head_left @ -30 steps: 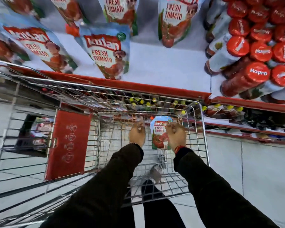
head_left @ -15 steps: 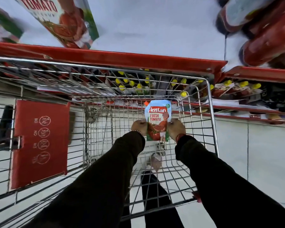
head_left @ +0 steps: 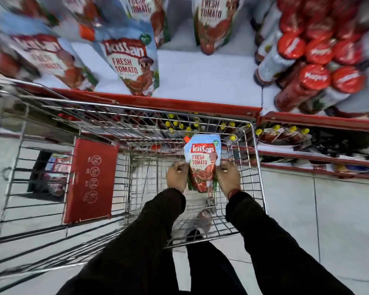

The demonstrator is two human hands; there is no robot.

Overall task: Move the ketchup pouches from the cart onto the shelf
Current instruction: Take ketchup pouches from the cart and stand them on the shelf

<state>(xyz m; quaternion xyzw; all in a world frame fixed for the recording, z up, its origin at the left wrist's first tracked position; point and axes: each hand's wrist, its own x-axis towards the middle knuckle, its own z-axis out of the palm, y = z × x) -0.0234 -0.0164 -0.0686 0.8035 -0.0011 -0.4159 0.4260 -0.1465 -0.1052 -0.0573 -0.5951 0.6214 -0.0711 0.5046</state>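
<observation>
Fingers [head_left: 180, 168] of the left hand [head_left: 177, 177] are pinched onto the left edge of the ketchup pouch [head_left: 202, 161], and the right hand [head_left: 228, 177] is clamped on the right edge the same way, so it's a two-sided hold with the pouch upright, label facing up toward the camera, hanging inside the cart [head_left: 255, 158] near its far right corner. To do this lift well I'd say keep both pinches low on the sides like that, since the pouch looks soft and would probably sag if one side let go, and bring it straight up over the cart's front rim before going forward. The bare white patch of shelf [head_left: 200, 81] between the standing pouch [head_left: 132, 64] and the red-capped bottles [head_left: 307, 81] looks like the obvious landing spot; set it down on its base and lean it back like its neighbours. Compared with half a second ago the pouch sits about the same in the hands, but the view has tipped up, so way more of the shelf and its stock is showing now.
</observation>
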